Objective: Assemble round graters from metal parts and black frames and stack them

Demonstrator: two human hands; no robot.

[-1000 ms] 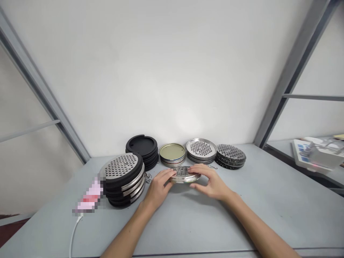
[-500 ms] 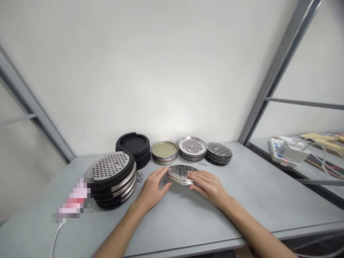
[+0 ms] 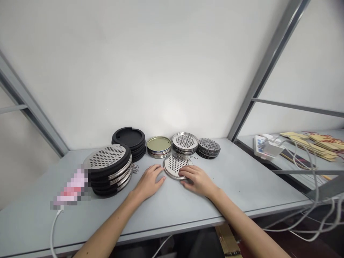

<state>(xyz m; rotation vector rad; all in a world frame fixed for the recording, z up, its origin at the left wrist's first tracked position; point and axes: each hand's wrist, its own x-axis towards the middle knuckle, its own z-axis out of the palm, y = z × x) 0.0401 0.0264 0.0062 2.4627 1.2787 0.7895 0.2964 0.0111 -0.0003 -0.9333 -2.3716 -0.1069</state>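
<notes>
A round metal grater disc with rows of holes and a raised rim lies near the middle of the table, its perforated face up. My right hand has its fingers over the disc's front right part, with the thumb at the near rim. At the disc's left edge is my left hand, fingers apart and holding nothing. Behind the disc stand a stack of rimmed grater discs, a stack of gold-coloured lids and a stack of rimless grater plates. A small metal hook lies beside them.
On the left are stacked black-ringed grater lids, black rings and several small hooks. A blurred pink object with a white cable lies farther left. Metal frame posts flank the table; a power strip sits at right.
The grater disc has been turned from an edge-on tilt to lie flatter, face up. My left hand has let go of its edge. The view has shifted slightly right.
</notes>
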